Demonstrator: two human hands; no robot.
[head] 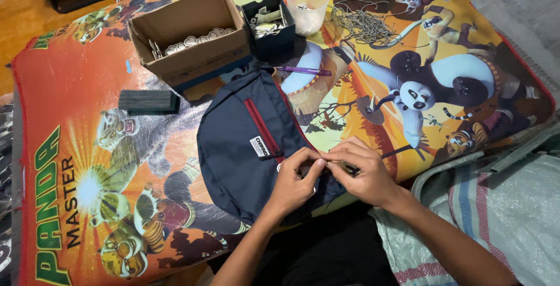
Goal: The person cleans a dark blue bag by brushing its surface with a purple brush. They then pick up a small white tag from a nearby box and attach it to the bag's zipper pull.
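A cartoon-printed mat (87,146) covers the surface, and everything is placed here by the navy bag (251,146) lying at its near middle edge. The bag has a red zip line and a small white label on its front. To the right of the bag, off the mat, lies a striped woven sack (496,216). Beyond the bag stands an open cardboard box (192,35) with pale metal pieces inside, and right of that box a small dark box (269,23) and a clear plastic cup (308,3). Farther right of the cup lies a tangle of grey cords (364,26). Left of the bag, well apart, rests a dark green block (149,101). Just beyond the bag's top lies a purple pen (303,70).

Both hands meet over the bag's near right edge. The left hand (294,184) has its grip pinched on a small part at the bag's edge; the right hand (364,172) pinches the same spot from the other side, fingertips touching. What the small part is cannot be told.
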